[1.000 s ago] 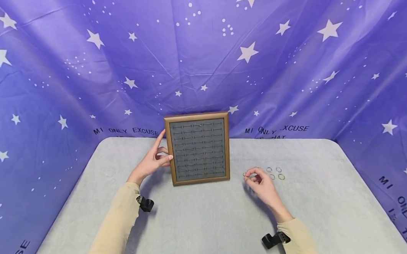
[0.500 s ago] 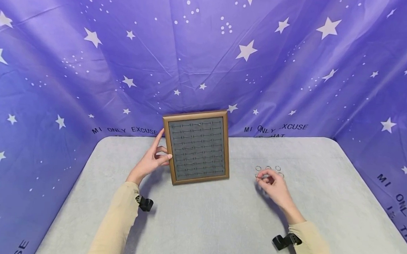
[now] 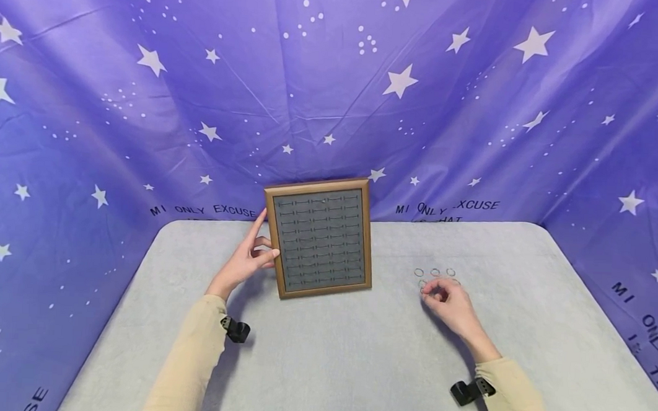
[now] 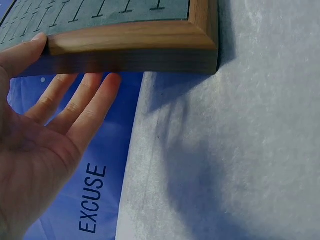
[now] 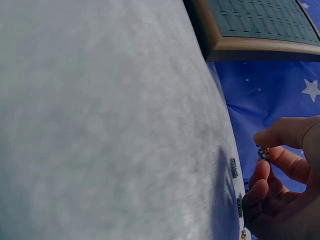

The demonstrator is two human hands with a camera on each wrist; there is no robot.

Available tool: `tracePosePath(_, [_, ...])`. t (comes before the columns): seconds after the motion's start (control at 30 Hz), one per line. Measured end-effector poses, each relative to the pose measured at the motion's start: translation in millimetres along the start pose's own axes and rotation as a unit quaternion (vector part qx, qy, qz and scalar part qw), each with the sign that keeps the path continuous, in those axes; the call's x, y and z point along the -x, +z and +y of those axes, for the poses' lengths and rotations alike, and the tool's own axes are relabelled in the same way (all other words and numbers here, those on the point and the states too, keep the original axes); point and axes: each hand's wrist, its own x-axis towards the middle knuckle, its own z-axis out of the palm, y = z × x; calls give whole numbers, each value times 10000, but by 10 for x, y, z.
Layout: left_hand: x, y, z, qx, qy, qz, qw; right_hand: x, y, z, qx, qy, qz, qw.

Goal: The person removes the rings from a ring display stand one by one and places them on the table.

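My left hand holds the left side of a wood-framed ring display tray, thumb on the front edge and other fingers behind it. The tray leans back, facing me, its dark grey panel cut with rows of short slots. A tiny bright spot shows in the top row. To the right, my right hand pinches a small ring between thumb and fingertips, low over the table. Other rings lie flat by it, such as the left one and the middle one; the hand partly covers this group.
The grey cloth-covered table stretches around both hands. A purple curtain with white stars and printed letters hangs behind it and along the sides. A black camera is strapped to each sleeved wrist.
My right hand has moved right, away from the tray and in among the rings, a ring still at its fingertips. The left hand and tray have stayed put.
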Motion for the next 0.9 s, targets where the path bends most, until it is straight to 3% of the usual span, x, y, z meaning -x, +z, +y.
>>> tracePosePath(0.13, [24,-4,0,9,-60,103,9999,6,20,10,381,-116,-103,9992])
tracePosePath(0.47, [68,24,4,61,-192,234,9995,15,3,37,792,84,-283,9964])
tracePosePath(0.7, [91,-24,12,-13,-4,226,9997,21,-16,33,817,177,-372,9958])
tracePosePath(0.9, [189,-83,-41,-252,-57,140,9996,25,-40,39,801,164,-388,9959])
